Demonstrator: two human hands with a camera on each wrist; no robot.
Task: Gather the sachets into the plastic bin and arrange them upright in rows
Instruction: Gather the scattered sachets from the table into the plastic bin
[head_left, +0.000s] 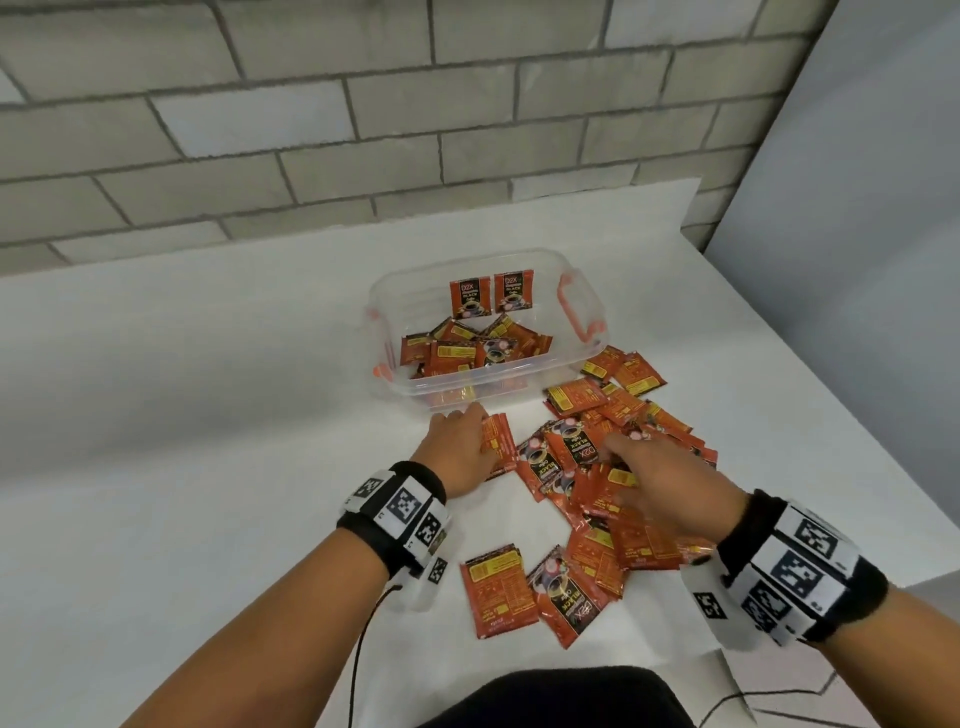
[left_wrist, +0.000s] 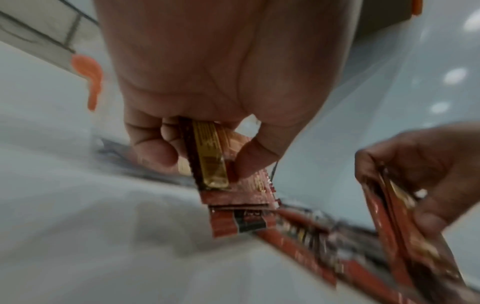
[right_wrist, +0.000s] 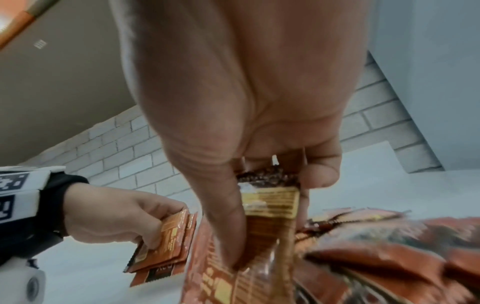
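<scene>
Still on the gathering step. My left hand (head_left: 460, 451) pinches a few coffee sachets (head_left: 497, 447) just in front of the plastic bin (head_left: 586, 332), and my right hand (head_left: 657, 486) has its fingers (right_wrist: 228, 232) closed on one sachet from the loose pile (head_left: 618, 467) beside the bin's near corner. Both bundles stand on edge, long axis roughly toward the bin. Only two sachets (head_left: 491, 293) stand upright at the bin's far wall, so next I'd say lift these over the rim.
</scene>
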